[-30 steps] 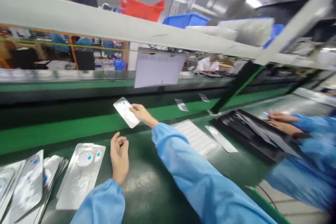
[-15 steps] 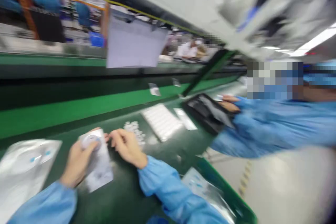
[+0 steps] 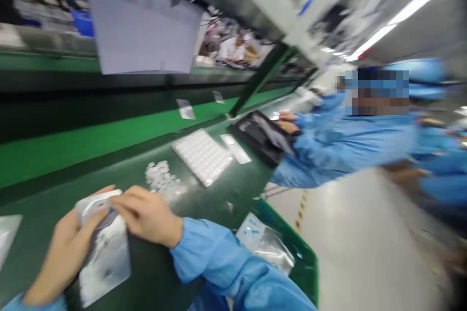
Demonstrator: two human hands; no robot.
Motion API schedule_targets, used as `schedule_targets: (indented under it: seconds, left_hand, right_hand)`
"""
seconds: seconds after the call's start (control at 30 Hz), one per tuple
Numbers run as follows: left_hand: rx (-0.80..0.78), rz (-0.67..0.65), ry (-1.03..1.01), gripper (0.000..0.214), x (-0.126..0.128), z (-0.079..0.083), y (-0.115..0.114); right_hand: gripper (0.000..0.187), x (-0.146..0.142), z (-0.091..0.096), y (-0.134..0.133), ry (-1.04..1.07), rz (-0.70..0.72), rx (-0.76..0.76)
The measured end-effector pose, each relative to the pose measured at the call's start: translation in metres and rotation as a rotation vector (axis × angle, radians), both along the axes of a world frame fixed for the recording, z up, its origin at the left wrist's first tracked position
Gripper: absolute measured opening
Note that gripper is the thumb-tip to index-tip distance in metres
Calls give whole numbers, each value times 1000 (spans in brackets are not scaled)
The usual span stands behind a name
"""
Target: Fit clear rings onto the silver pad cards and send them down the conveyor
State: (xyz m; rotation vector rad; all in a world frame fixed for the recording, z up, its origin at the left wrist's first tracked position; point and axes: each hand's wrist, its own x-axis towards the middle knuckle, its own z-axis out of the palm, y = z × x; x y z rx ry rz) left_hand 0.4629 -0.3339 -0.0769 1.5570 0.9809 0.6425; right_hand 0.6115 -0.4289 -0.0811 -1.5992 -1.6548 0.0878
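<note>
Left hand (image 3: 69, 243) closed round a pale flat panel (image 3: 109, 267), thumb across its face near the top. Right hand (image 3: 153, 216), fingers bent, meets the panel's upper edge — cannot tell if it pinches anything. Panel sits over the near left of the bench (image 3: 204, 204). Beyond the right hand: loose heap of small white pieces (image 3: 160, 177), then a white gridded tray (image 3: 204, 155), a pale strip (image 3: 236, 148) — black tray (image 3: 272, 158) just past it.
</note>
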Motion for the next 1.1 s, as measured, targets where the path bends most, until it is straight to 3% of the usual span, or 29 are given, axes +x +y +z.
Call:
schedule_targets:
  seconds: [0.13, 0.27, 0.43, 0.73, 1.1]
  left_hand:
    - [-113, -9, -115, 44, 5, 16, -10]
    - [-144, 41, -104, 45, 2, 10, -14]
    - [-178, -44, -207, 45, 0, 1, -17]
    - [-245, -169, -312, 49, 3, 2, -19]
    - [-267, -140, -300, 49, 5, 2, -18]
  right_hand:
    - [21, 5, 1, -7, 137, 55, 62]
    - [20, 9, 0, -10, 130, 101, 44]
    - [20, 7, 0, -13, 52, 67, 29]
    - [7, 3, 0, -11, -74, 43, 123]
    - [14, -1, 2, -12, -60, 4, 17]
